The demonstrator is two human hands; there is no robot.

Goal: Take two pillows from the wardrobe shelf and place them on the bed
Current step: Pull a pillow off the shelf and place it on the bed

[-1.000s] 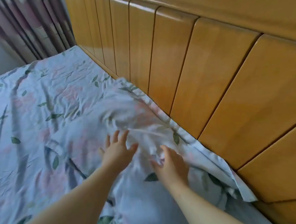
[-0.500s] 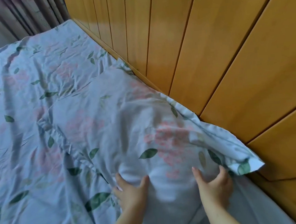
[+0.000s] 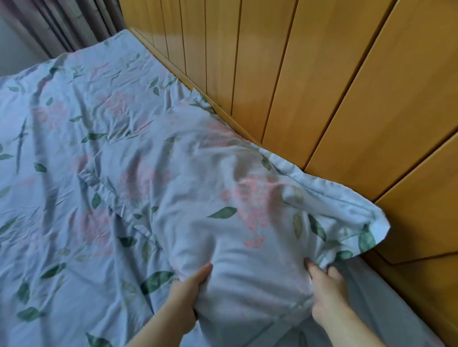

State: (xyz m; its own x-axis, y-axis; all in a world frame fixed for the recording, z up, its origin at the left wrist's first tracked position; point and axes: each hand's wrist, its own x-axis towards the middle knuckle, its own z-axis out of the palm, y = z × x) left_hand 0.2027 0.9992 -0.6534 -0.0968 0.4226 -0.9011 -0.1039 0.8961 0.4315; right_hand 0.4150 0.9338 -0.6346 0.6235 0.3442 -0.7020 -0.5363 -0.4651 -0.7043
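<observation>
A pillow (image 3: pixel 224 190) in a pale blue case with pink flowers and green leaves lies on the bed (image 3: pixel 41 177), along the wooden headboard. My left hand (image 3: pixel 187 294) grips its near left side, thumb on top. My right hand (image 3: pixel 326 284) pinches the near right side, fingers sunk into the fabric. The flap corner of the case (image 3: pixel 368 232) sticks out toward the headboard. Only one pillow is in view; the wardrobe is out of sight.
The wooden panelled headboard (image 3: pixel 325 85) runs diagonally along the right. The bed carries a wrinkled sheet in the same floral print. Curtains (image 3: pixel 73 20) hang at the far end beside a grey wall.
My hands have slid from the pillow's middle back to its near end and now grip both sides. The view has shifted slightly.
</observation>
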